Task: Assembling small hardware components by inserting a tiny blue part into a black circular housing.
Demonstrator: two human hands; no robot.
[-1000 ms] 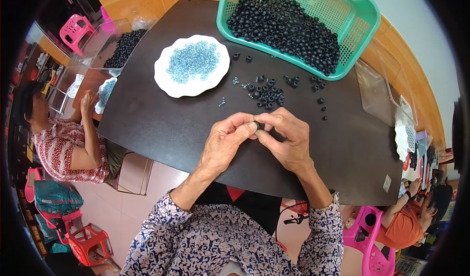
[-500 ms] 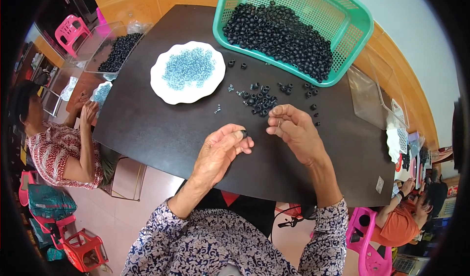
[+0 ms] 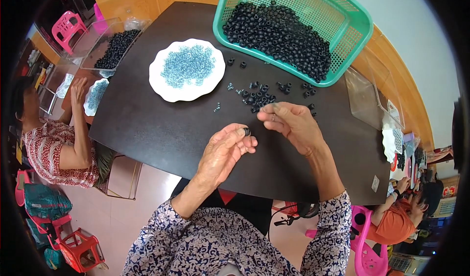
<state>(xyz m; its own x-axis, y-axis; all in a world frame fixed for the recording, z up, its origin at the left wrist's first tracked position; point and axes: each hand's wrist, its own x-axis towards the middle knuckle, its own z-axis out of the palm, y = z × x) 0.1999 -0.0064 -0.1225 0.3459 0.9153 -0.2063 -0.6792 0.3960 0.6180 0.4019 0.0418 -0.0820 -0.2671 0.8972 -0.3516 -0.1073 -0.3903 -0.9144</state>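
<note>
Between the thumb and forefinger of my left hand [image 3: 220, 151] is a small black round plastic part [image 3: 246, 131], its hollow side hard to see. My right hand [image 3: 296, 126] is just to the right of it, thumb and fingertips pinched together; whatever they hold is too small to make out. Beyond the hands lies a loose pile of similar black parts [image 3: 258, 97]. Several tiny metallic pieces, apparently coil springs [image 3: 217, 107], are scattered left of the pile. A white scalloped plate [image 3: 157, 82] at the left bears a heap of such bluish-silver pieces.
A green plastic basket [image 3: 366, 34] full of black parts stands at the table's far side. Clear plastic containers [image 3: 362, 100] are at the right. One person [image 3: 54, 144] sits working at the left, another [image 3: 399, 217] at the right. Pink stools [image 3: 369, 256] stand on the floor.
My right hand has moved slightly left, toward my left hand, its fingertips still together. My left hand keeps the black part. The person at the left has raised a hand.
</note>
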